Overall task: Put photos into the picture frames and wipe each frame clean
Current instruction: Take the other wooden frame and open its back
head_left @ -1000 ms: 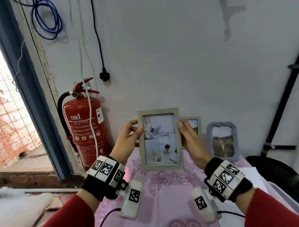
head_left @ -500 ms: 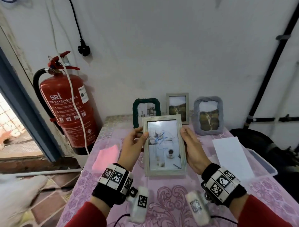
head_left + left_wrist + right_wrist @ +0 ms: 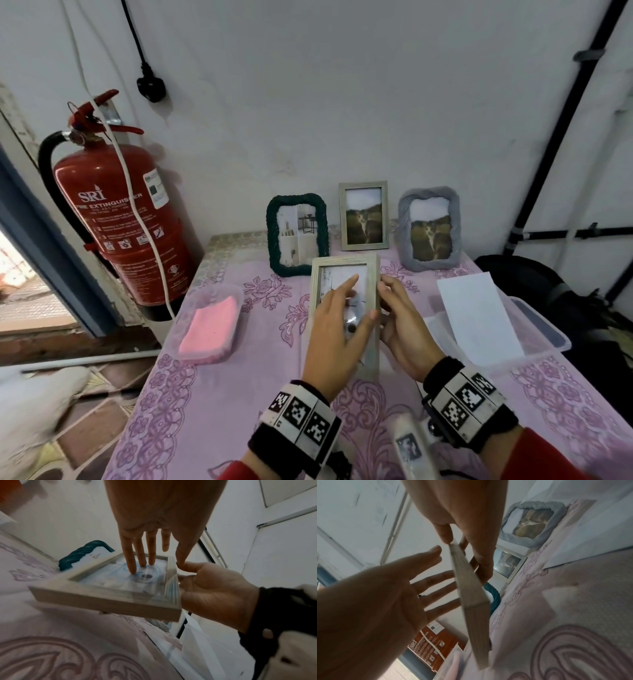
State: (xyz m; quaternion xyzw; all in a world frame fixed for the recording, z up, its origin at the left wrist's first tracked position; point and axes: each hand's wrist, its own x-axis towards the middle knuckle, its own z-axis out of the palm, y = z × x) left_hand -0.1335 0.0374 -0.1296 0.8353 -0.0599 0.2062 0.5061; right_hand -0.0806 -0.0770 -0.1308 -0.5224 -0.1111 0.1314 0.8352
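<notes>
Right hand [image 3: 402, 329] gripped the wooden frame's [image 3: 344, 267] edge; left hand [image 3: 337, 337] flat, fingers spread on its glass; probably wiping next, needing the pink cloth [image 3: 210, 325] left of it.

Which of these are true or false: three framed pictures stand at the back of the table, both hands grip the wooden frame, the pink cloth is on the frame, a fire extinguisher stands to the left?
1. Three framed pictures stand at the back: true, a dark green frame, a small wooden frame and a grey frame.
2. Both hands grip the light wooden frame: false. Only the right hand grips its edge; the left hand lies flat-fingered on the glass.
3. The pink cloth is on the frame: false; it lies apart, to the left.
4. A fire extinguisher stands to the left: true.
</notes>
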